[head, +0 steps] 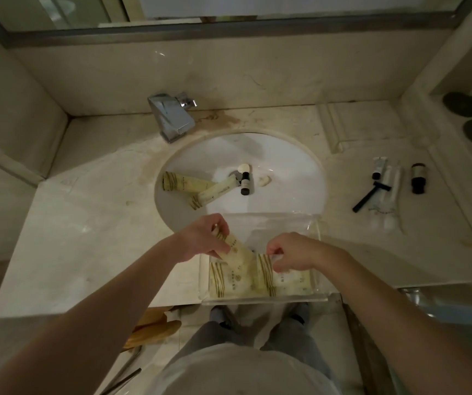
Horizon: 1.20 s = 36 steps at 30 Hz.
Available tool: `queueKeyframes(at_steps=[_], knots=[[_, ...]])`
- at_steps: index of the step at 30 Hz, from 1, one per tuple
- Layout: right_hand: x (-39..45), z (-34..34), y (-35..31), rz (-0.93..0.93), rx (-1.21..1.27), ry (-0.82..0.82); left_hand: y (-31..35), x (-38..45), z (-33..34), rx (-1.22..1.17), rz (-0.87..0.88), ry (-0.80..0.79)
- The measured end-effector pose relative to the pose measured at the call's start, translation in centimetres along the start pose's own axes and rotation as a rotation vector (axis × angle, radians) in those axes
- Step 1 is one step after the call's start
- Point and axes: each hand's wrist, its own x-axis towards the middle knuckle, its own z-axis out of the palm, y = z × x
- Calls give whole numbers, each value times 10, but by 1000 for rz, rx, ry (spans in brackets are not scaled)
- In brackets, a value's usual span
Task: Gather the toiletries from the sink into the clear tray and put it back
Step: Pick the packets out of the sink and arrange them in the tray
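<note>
1. Marble tabletop (92,238), lower centre: the clear tray (313,223) already carries several packets.
2. Left hand (203,238) pinches a packet (236,248) over it; right hand (291,252) pinches a tray packet's edge.
3. Mid-frame, the sink (286,166) keeps two packets (183,182), a small bottle (245,183): roughly half done.

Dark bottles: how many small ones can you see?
2. One dark bottle lies in the sink by the drain; another lies on the counter, right. Others may be hidden.

Print on packets (236,276) too small to read.

five packets (230,277) (two in sink)
</note>
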Motion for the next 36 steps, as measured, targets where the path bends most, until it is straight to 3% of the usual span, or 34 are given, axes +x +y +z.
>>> queueKeyframes(at_steps=[4, 9, 17, 22, 32, 34, 36], knots=[[-4, 5, 1, -4, 30, 57, -7, 3, 9, 122, -8, 3], [-6, 3, 7, 0, 97, -23, -11, -2, 12, 196, -55, -77], [-5, 19, 7, 1, -60, 142, -6, -5, 32, 977, 195, -112], [-7, 19, 10, -11, -134, 165, -2, -1, 33, 1156, 252, -71], [-2, 12, 8, 5, -290, 191, -6, 7, 32, 1179, 250, -43], [1, 7, 6, -2, -152, 215, 1, 6, 26, 1050, 258, 30], [6, -1, 1, -34, -18, 282, 8, 8, 18, 870, 287, 201]])
